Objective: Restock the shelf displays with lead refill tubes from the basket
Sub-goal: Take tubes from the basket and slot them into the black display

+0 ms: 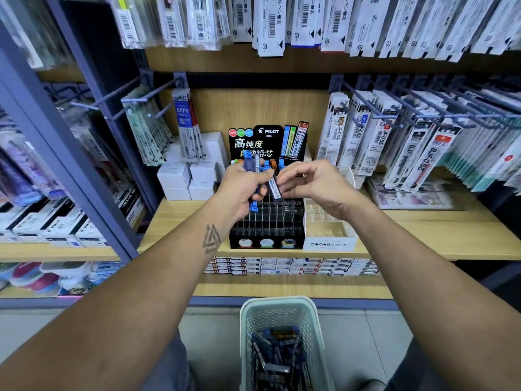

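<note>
Wooden shelf (180, 218) (stationery shop aisle), black Pilot display (267, 230)

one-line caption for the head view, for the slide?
Left hand grips several lead refill tubes while right hand pinches one above the black Pilot display.

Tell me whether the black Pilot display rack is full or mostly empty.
Mostly empty: the black Pilot display rack shows rows of vacant grid slots, with a few tubes standing only at its back.

Location: retail stationery shop. Peg hooks (366, 104) at 2 o'clock carry barcoded refill packets (377, 142); a branded Pilot lead display (267, 221) stands at 12 o'clock on a wooden shelf (423, 235). Boxed stock (290, 266) fills the tier beneath.
</note>
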Available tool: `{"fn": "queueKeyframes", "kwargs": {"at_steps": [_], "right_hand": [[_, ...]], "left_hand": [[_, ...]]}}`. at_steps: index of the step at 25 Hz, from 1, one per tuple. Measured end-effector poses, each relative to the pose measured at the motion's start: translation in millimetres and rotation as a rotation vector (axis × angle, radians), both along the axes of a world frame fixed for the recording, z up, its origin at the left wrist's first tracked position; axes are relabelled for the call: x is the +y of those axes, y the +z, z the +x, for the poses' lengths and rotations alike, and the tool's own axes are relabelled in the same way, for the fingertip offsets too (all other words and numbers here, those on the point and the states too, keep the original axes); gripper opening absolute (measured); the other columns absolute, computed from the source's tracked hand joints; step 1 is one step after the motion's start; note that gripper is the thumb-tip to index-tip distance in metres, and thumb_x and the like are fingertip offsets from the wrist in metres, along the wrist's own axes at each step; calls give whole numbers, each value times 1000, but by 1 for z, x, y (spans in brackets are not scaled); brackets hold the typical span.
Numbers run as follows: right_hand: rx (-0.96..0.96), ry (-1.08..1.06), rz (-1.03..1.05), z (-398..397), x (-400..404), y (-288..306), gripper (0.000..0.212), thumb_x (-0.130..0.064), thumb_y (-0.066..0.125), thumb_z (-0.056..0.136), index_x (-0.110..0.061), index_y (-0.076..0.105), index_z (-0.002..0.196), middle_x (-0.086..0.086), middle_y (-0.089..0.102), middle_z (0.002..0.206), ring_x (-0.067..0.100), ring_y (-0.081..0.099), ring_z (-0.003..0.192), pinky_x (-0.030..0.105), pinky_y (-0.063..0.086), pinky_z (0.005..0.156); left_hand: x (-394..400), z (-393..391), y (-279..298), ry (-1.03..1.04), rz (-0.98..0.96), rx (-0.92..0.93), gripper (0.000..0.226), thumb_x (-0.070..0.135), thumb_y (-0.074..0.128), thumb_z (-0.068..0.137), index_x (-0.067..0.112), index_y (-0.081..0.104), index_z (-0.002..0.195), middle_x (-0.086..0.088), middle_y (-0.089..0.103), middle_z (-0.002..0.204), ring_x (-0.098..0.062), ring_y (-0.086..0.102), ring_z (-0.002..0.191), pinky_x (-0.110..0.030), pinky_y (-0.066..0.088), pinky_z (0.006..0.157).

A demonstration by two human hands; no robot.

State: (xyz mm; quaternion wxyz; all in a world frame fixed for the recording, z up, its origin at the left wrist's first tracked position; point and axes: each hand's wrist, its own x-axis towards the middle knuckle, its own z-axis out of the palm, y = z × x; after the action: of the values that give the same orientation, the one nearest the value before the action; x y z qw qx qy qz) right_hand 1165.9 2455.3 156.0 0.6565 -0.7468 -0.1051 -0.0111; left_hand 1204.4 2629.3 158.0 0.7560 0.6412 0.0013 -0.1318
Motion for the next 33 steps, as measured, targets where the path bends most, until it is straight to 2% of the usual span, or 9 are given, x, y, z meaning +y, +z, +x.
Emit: {"fn": "queueKeyframes", "kwargs": {"at_steps": [3, 5, 9, 13, 16, 20, 25, 29, 33], "right_hand": [[71, -104, 7, 2, -2, 3, 31, 3, 74, 84, -10, 70, 112, 11, 72, 102, 23, 68, 76, 32, 53, 60], [73, -94, -49, 5, -1, 0, 42, -4, 80, 82, -16, 68, 121, 7, 72, 106, 21, 64, 78, 29, 50, 58], [57, -100, -78, 10, -2, -7, 46, 4, 81, 77, -16, 73, 117, 7, 74, 105, 22, 60, 82, 36, 55, 71], [43, -178, -55, 11, -4, -1, 25, 2, 75, 85, -5, 74, 109, 9, 73, 86, 17, 62, 67, 23, 48, 53], [-5, -373, 21, 16, -15, 10, 23, 5, 71, 88, -1, 70, 110, 13, 70, 85, 17, 67, 66, 28, 57, 63], [-214, -623, -207, 29, -21, 14, 21, -2, 74, 87, -18, 69, 101, 0, 65, 84, 19, 68, 76, 32, 61, 73], [-306, -632, -409, 42, -16, 7, 20, -5, 73, 89, -19, 71, 103, -7, 66, 89, 8, 62, 85, 29, 58, 84], [-288, -621, -524, 46, -18, 0, 20, -5, 72, 90, -20, 71, 104, -11, 64, 85, 5, 61, 80, 32, 59, 84], [-285, -609, -484, 49, -19, -3, 20, -4, 70, 91, -17, 70, 107, -9, 64, 88, 12, 66, 86, 33, 59, 84]], "left_hand": [[-1, -3, -2, -51, 146, -113, 13, 5, 69, 93, 4, 58, 86, -10, 61, 61, -12, 44, 36, -18, 25, 32], [-3, -2, -5, -61, 163, -127, 15, 8, 73, 91, 6, 58, 87, -11, 58, 63, -12, 44, 37, -19, 26, 32], [-7, 0, -7, -89, 87, -69, 15, 9, 77, 87, 7, 62, 84, -7, 59, 65, -10, 43, 39, -17, 26, 33], [-9, 2, -5, -116, 8, 40, 15, 12, 75, 90, 7, 61, 86, -3, 61, 60, -8, 43, 39, -17, 26, 33], [-10, 8, -2, -40, 21, 84, 19, 19, 65, 98, 1, 64, 91, -16, 70, 77, -8, 42, 37, -17, 27, 33], [-11, 13, 5, -15, 9, 109, 27, 20, 51, 105, -4, 61, 98, -21, 74, 84, -11, 44, 38, -17, 28, 33], [-10, 13, 3, -34, 38, 101, 30, 22, 48, 106, -5, 60, 111, -21, 76, 86, -15, 56, 44, -18, 30, 34], [-11, 14, 1, -37, 90, 100, 29, 20, 48, 106, -6, 58, 115, -18, 74, 77, -14, 43, 40, -19, 26, 33], [-14, 14, 1, -16, 101, 86, 14, 14, 46, 105, 1, 49, 107, -18, 73, 73, -14, 38, 38, -20, 23, 33]]}}
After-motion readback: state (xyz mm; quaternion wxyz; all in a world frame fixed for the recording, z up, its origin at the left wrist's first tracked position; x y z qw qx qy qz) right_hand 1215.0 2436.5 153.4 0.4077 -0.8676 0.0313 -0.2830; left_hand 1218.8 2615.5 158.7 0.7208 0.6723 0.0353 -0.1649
